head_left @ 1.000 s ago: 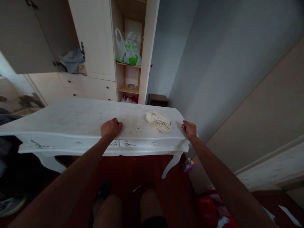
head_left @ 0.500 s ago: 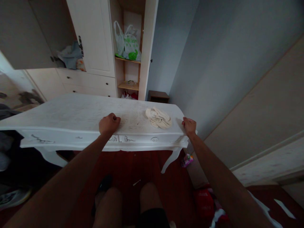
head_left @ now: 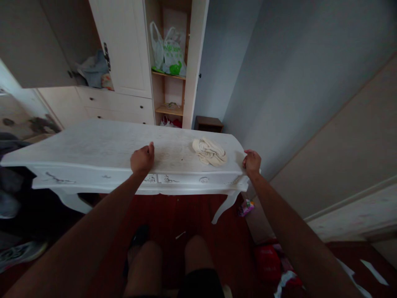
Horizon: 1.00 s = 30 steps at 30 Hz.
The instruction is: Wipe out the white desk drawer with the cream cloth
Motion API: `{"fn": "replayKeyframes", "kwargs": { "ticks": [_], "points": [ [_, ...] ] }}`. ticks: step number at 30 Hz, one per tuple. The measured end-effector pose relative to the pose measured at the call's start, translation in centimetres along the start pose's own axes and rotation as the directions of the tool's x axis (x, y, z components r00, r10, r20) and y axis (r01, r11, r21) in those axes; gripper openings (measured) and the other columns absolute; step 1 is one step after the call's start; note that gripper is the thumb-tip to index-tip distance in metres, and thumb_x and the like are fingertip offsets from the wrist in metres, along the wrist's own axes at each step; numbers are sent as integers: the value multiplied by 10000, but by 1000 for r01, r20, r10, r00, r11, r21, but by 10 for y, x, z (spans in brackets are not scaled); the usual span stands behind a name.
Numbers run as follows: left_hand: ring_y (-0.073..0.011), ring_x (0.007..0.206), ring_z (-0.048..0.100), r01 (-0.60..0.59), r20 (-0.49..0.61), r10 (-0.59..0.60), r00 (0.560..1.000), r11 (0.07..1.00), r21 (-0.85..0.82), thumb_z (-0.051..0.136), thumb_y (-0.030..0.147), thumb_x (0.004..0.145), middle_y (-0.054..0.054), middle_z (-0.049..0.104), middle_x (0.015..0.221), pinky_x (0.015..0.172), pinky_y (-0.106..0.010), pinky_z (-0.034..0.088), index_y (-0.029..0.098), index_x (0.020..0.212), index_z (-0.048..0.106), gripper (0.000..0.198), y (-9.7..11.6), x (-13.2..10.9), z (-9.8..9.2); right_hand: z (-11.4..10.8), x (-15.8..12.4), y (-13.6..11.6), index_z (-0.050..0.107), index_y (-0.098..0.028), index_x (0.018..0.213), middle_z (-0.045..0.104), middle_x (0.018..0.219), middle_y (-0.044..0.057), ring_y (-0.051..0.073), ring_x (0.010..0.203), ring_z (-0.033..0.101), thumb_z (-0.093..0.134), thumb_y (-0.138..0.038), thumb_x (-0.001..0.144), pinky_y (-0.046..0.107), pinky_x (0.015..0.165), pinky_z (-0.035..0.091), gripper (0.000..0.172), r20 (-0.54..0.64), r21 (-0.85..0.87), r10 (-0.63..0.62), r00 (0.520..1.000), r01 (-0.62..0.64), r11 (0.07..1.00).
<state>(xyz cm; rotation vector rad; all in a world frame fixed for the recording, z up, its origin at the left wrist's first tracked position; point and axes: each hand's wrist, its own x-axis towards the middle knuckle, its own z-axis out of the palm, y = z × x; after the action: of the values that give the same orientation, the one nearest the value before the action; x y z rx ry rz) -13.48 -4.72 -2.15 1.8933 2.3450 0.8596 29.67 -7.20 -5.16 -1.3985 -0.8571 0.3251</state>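
Note:
A long white table (head_left: pixel 93 145) with a scuffed, dusty top stands in front of me. My left hand (head_left: pixel 142 159) grips its near edge around the middle, fingers curled, thumb up. My right hand (head_left: pixel 252 162) clasps the table's right end corner. A crumpled cream cloth (head_left: pixel 209 151) lies on the top between my hands, nearer the right one, touching neither.
A grey wall runs close along the table's right end. Behind the table stands a cream wardrobe (head_left: pixel 124 49) with open shelves holding plastic bags (head_left: pixel 167 49). A small brown stool (head_left: pixel 208 123) sits in the corner. Litter and red items (head_left: pixel 269 260) lie on the dark red floor.
The table and both hands have shifted slightly away from me and a little to the right. My left thumb has lifted. The cloth rides along on the top.

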Motion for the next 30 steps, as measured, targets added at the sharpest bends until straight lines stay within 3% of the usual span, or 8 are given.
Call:
{"fn": "replayKeyframes", "kwargs": {
  "ticks": [3,6,9,11,13,16,20,30],
  "points": [
    [-333,1026,703,-9,14,10,1000,998,-70,324,401,1024,-198,752,1067,855,-392,498,160,1048,758,497,-3,2,-1,0,1,2,597,-225,855,407,409,-106,102,325,332,548,-572,896,227,349,238,353,-5,54,16,1000,-15,998],
    [-291,1173,665,-106,-39,100,994,971,-215,509,203,889,-153,693,1320,992,-387,509,195,1399,614,521,-10,7,3,0,3,5,622,-214,941,480,452,-102,88,333,347,630,-531,843,207,336,264,332,-6,81,60,998,-60,995],
    [-289,1401,521,-182,-73,168,983,942,-282,581,120,795,-132,526,1560,1159,-415,438,221,1627,323,877,-16,12,8,1,8,8,599,-232,1166,729,798,-26,99,511,579,814,-399,681,196,451,464,557,27,156,46,999,-49,987],
    [-285,1466,455,-179,-67,167,984,939,-293,592,168,831,-149,478,1600,1216,-413,380,174,1636,292,859,-17,13,10,-1,11,9,567,-275,1244,742,1091,18,135,766,708,878,-321,575,228,611,573,739,27,241,17,1000,-23,970],
    [-267,1462,464,-165,-57,155,986,940,-298,574,230,880,-155,493,1588,1222,-388,364,142,1602,349,762,-16,13,10,-4,12,9,590,-286,1202,719,1159,27,158,878,729,894,-303,542,251,669,597,727,1,290,17,1000,-16,957],
    [-265,1345,582,-102,22,111,994,962,-254,526,283,924,-131,639,1442,1131,-374,446,165,1477,523,565,-13,11,7,-8,8,7,654,-234,1014,724,834,-3,118,566,640,885,-391,601,217,466,501,499,19,252,60,998,-63,966],
    [-297,1179,678,-61,131,77,988,991,-122,499,305,935,-105,744,1255,973,-365,513,227,1234,713,376,-10,8,2,-6,-4,-1,609,-216,700,426,394,-91,74,280,326,709,-617,791,215,284,212,423,-1,173,77,997,-76,982],
    [-307,1149,687,-88,122,96,988,994,-71,479,312,944,-115,752,1237,911,-362,515,232,1226,737,390,-9,7,3,-6,-10,-9,554,-231,593,381,333,-93,76,264,312,681,-541,800,223,297,197,394,56,171,53,997,-62,983]
  ]
}}
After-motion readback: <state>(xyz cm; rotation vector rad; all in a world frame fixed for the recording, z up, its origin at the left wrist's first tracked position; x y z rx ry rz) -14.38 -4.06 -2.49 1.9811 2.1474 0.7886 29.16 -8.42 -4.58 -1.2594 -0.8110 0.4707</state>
